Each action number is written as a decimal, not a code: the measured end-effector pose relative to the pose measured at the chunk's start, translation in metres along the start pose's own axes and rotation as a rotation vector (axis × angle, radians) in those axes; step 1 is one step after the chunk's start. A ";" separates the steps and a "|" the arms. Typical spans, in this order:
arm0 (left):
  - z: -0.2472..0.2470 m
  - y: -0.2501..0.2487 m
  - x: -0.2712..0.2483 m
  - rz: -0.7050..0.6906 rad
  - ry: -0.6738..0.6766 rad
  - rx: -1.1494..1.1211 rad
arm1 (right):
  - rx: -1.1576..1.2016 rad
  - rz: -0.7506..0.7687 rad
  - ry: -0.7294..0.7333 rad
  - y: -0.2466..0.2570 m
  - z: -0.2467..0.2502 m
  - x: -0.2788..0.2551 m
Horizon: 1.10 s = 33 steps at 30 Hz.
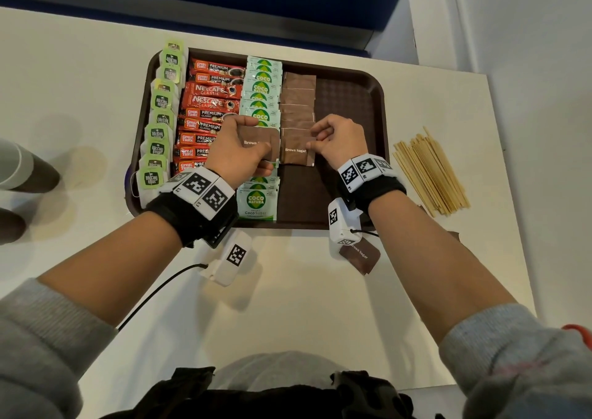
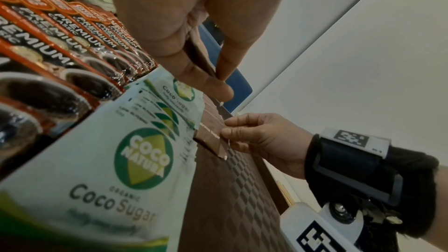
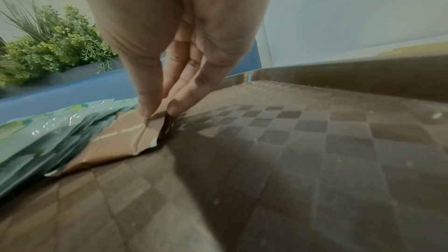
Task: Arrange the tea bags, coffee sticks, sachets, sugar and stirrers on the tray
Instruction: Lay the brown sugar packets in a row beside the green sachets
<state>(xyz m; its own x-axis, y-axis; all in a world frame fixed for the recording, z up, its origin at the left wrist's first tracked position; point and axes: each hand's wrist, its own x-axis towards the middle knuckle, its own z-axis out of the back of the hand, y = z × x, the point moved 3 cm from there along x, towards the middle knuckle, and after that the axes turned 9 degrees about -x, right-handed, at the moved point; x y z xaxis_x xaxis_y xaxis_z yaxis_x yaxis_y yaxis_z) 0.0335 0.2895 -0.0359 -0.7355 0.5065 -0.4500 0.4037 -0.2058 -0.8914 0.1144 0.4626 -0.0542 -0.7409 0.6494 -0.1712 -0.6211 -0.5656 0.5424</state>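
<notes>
A brown tray (image 1: 352, 98) holds four columns: green tea bags (image 1: 161, 101), red coffee sticks (image 1: 209, 98), Coco Natura sugar sachets (image 1: 261, 94) and brown sugar sachets (image 1: 298, 98). My left hand (image 1: 243, 149) grips a small stack of brown sugar sachets (image 1: 259, 139) above the tray's middle. My right hand (image 1: 333, 139) pinches the right edge of the nearest brown sugar sachet (image 1: 296, 154) lying at the front end of the brown column. The right wrist view shows the thumb and finger (image 3: 155, 106) nipping that sachet (image 3: 121, 141) against the tray floor (image 3: 315, 150).
A bundle of wooden stirrers (image 1: 429, 171) lies on the white table right of the tray. One loose brown sugar sachet (image 1: 360, 256) sits on the table in front of the tray. Dark cups (image 1: 19, 165) stand at the far left. The tray's right strip (image 1: 346, 114) is bare.
</notes>
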 end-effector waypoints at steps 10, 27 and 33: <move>-0.008 0.001 -0.007 -0.002 0.106 -0.052 | 0.219 0.127 0.161 0.029 0.011 -0.009; -0.012 -0.008 -0.012 -0.158 0.064 0.460 | 0.067 0.018 0.267 -0.007 0.012 -0.010; -0.025 -0.005 -0.020 -0.183 0.194 0.782 | 0.090 0.004 0.231 -0.008 0.002 -0.017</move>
<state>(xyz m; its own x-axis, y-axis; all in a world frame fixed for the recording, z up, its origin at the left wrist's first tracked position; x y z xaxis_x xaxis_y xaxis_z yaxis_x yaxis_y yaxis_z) 0.0599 0.3010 -0.0206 -0.6172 0.7092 -0.3407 -0.2613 -0.5933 -0.7614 0.1322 0.4574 -0.0536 -0.7887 0.5076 -0.3469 -0.6003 -0.5137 0.6130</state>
